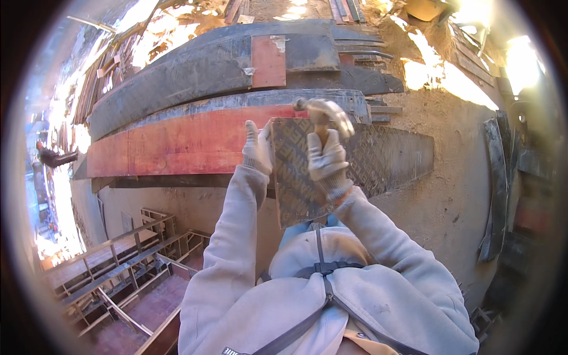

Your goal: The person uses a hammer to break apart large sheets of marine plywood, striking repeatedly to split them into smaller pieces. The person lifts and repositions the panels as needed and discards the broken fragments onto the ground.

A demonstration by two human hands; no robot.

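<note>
My right hand [327, 158], in a pale knit glove, grips a claw hammer [326, 111] by its handle. The hammer's metal head is up, above the far part of a brown plywood panel [296, 177] with printed lettering, and is slightly blurred. At the panel's left edge is my gloved left hand [257, 147], holding that edge; some of its fingers are hidden. The panel lies in front of my body, partly over a long red board [171, 144] at its left. A darker printed board [402, 155] extends to the right beyond it.
Long grey-black boards [171, 74] are stacked beyond, with a small red piece [268, 62] on top. Framed wooden formwork [133, 278] stands at lower left. Dark planks [494, 189] lie on the sandy ground at right. A person [54, 156] appears at far left.
</note>
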